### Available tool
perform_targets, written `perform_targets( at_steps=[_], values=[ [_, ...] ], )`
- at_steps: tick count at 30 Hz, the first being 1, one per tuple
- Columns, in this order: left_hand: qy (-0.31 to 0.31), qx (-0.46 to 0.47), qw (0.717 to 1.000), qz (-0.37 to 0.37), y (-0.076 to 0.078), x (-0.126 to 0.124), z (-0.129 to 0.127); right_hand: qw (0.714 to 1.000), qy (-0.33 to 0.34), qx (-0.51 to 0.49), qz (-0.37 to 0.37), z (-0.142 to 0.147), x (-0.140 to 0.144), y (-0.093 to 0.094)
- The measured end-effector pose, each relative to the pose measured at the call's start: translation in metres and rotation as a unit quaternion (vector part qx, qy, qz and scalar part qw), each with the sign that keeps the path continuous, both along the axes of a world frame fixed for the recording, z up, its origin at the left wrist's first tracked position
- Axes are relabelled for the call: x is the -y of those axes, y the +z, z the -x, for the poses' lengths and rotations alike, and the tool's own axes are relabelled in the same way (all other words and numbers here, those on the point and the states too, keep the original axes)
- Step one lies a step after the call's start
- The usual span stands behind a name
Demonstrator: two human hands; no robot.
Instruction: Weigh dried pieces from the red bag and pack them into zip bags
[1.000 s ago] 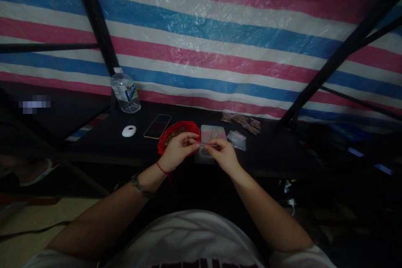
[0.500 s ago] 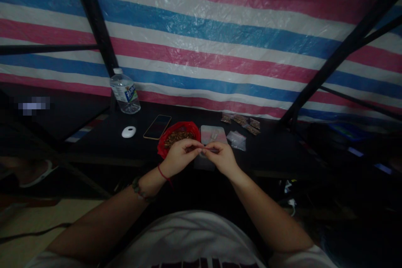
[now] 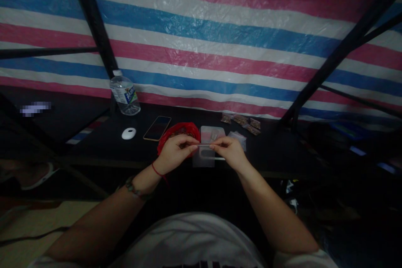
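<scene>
Bag first: a small clear plastic zip bag (image 3: 204, 155) hangs just above the near edge of the black tabletop (image 3: 270, 150), held by its top strip. The left hand (image 3: 174, 153) pinches the left end of the strip with thumb and finger pressed together. The right hand (image 3: 230, 153) pinches the right end the same way. To do this well, I think both pinches should stay on the strip itself, and the pull should be gentle and even, so the thin plastic does not tear or slip.

Half a second ago the two hands were nearly touching in the middle. Now they are apart, and the top of the bag is stretched out flat between them.

Just behind the left hand sits a crumpled red plastic bag (image 3: 179, 130). Farther left lie a dark flat phone (image 3: 157, 127) and a small white oval thing (image 3: 129, 133). A clear plastic water bottle (image 3: 124, 93) stands at the far left.
</scene>
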State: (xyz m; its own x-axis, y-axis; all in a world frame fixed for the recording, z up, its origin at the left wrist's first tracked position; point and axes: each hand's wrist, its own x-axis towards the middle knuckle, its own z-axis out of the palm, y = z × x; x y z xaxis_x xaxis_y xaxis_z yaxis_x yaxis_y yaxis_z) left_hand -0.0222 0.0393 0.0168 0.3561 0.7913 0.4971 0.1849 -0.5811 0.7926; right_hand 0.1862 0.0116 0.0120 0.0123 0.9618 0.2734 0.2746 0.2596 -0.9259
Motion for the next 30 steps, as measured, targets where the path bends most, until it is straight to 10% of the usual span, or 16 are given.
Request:
perform_targets(
  at_steps=[8, 14, 23, 30],
  values=[
    [0.003, 0.096, 0.991, 0.094, -0.008, -0.007, 0.001, 0.975, -0.13, -0.175, -0.032, -0.058, -0.029, -0.005],
    [-0.021, 0.086, 0.986, 0.139, -0.012, -0.01, -0.002, 0.936, -0.321, 0.13, 0.057, -0.154, -0.072, -0.053],
    [-0.015, 0.056, 0.991, 0.121, -0.012, -0.009, -0.004, 0.86, -0.193, 0.472, 0.013, -0.143, -0.091, -0.069],
    [-0.022, 0.017, 0.995, 0.101, -0.014, -0.01, -0.002, 0.809, -0.129, 0.554, 0.152, -0.126, -0.091, -0.09]
  ],
)
